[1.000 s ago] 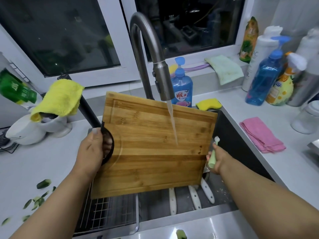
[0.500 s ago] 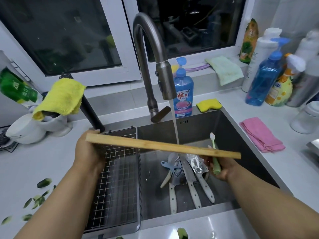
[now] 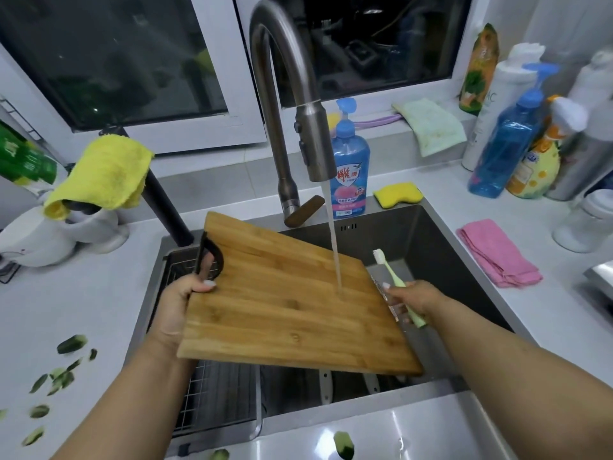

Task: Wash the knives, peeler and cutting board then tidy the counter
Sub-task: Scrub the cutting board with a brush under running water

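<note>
Bamboo cutting board (image 3: 292,300) tilts over the sink (image 3: 441,234) so tap water (image 3: 335,247) sheets off; the left hand (image 3: 175,307) is clamped on its black handle, the right hand (image 3: 414,295) steadies the opposite edge, its grip closed around a green toothbrush (image 3: 394,280). Knife handles (image 3: 326,386) show below.

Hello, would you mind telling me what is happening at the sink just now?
A person is rinsing a wooden cutting board under the running faucet. The left hand grips the board by its black handle, and the right hand steadies the far edge while also holding a green toothbrush. The board is tilted over the sink, with water landing on its face. Knife handles show beneath it in the basin. Green peelings lie on the counter, not yet cleared.
</note>
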The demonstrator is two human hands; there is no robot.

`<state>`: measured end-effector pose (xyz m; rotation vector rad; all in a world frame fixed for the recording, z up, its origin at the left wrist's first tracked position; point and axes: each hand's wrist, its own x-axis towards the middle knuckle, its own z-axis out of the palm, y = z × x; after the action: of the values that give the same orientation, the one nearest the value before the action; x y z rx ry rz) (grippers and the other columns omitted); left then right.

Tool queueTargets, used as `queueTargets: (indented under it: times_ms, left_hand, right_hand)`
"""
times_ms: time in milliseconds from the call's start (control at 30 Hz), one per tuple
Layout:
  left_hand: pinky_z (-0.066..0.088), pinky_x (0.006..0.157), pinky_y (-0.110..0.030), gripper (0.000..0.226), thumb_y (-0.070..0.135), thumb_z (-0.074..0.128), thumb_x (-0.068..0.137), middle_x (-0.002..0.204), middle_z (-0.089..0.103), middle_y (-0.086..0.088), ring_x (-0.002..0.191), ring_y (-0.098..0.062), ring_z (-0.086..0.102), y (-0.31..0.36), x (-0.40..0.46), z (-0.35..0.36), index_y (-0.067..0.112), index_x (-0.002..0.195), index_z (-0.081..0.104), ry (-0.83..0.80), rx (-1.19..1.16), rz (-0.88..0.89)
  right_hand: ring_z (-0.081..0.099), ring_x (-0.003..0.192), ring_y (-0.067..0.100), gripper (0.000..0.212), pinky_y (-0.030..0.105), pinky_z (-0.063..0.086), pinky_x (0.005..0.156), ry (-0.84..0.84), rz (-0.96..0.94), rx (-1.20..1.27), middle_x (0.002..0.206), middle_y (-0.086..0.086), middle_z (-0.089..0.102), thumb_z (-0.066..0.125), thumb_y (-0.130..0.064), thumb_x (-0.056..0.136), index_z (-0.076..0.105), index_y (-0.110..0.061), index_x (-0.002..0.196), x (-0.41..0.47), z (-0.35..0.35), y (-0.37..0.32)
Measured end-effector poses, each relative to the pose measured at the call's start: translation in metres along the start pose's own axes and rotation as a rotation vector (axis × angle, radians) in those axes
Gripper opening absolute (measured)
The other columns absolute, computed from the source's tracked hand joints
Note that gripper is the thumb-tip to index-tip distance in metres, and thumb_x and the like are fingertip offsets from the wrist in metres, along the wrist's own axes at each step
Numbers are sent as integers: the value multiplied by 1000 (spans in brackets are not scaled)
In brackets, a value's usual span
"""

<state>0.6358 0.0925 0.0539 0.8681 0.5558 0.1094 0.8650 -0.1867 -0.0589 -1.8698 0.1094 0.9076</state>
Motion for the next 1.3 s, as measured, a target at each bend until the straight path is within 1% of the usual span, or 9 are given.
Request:
queueTargets:
  times_ms: [100,167,333,500,667,833,967,1133,1300]
  left_hand:
    - [52,72,-50,87,13,82,18,107,64,-12,88,-35,64,-20,9,4,31,102,66,-4,-47,5]
    - [54,67,-52,74,8,79,18,100,68,-12,83,-35,66,-33,13,7,31,87,67,-45,-122,-22]
    - [53,71,-57,75,2,68,32,105,65,-17,87,-39,66,-60,22,11,16,106,66,-189,-192,-109]
    - [55,64,-53,36,7,59,53,90,68,-14,74,-36,68,-72,24,16,18,84,73,-171,-231,-129]
    - [54,72,-56,82,2,72,28,101,65,-22,85,-41,66,-81,31,12,5,110,65,-171,-154,-175]
    - [51,76,-58,114,0,67,34,121,49,-26,96,-44,60,-87,36,7,-2,143,34,-109,-119,-181]
    - [52,76,-58,106,3,64,37,121,51,-25,95,-43,61,-90,37,0,0,141,40,-107,-136,-209]
    - [54,75,-53,62,5,71,27,98,68,-18,85,-38,67,-89,39,0,9,89,76,-184,-177,-175]
    - [55,69,-52,59,6,69,36,96,68,-18,82,-38,68,-85,45,3,8,95,74,-186,-213,-132]
  right_hand:
    - [56,61,21,23,37,50,64,167,-169,-93,74,12,63,72,-32,83,63,-11,79,1,3,-13]
    - [54,56,20,16,34,49,58,133,-291,-22,68,11,59,71,-26,84,66,-10,84,-10,11,-34]
    - [53,53,12,23,22,47,47,113,-577,22,80,4,65,64,-35,89,65,-15,99,-54,36,-100]
    - [58,71,12,25,16,46,44,91,-708,194,88,6,66,55,-36,95,66,-14,99,-89,42,-148]
    - [57,73,13,34,21,48,48,62,-873,233,81,4,61,51,-40,95,66,-10,88,-111,45,-188]
    - [65,75,23,48,25,55,61,107,-1051,34,84,17,63,62,-42,88,61,5,96,-116,54,-218]
    - [67,70,12,32,14,49,54,61,-1047,-80,78,4,63,68,-36,85,61,-6,90,-117,51,-220]
    - [61,56,-6,14,9,43,47,-123,-899,-139,75,-6,65,72,-25,83,61,-18,86,-115,55,-190]
    - [59,70,5,27,21,52,50,-169,-790,-228,83,-7,61,77,-33,77,59,-23,95,-102,82,-163]
